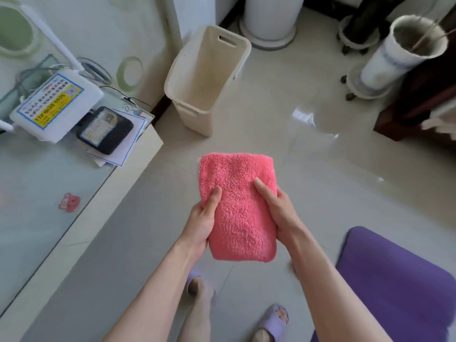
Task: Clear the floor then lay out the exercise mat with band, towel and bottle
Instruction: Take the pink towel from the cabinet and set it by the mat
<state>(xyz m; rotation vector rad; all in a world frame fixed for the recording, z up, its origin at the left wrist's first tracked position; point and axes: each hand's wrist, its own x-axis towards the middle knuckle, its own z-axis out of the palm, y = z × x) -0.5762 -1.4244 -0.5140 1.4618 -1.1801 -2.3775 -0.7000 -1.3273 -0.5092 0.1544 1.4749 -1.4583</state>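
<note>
A folded pink fluffy towel [238, 206] is held flat in the air above the tiled floor, in the middle of the view. My left hand [203, 219] grips its left edge with the thumb on top. On the other edge, my right hand [277, 212] holds it the same way. The purple exercise mat [397, 287] lies unrolled on the floor at the lower right, partly cut off by the frame. No band or bottle is in view.
An empty cream waste bin [207, 77] stands on the floor ahead. A glass-topped cabinet [49, 193] on the left carries a white router [55, 104] and a black device [106, 129]. White plant pots [399, 55] and dark furniture [419, 102] line the far right.
</note>
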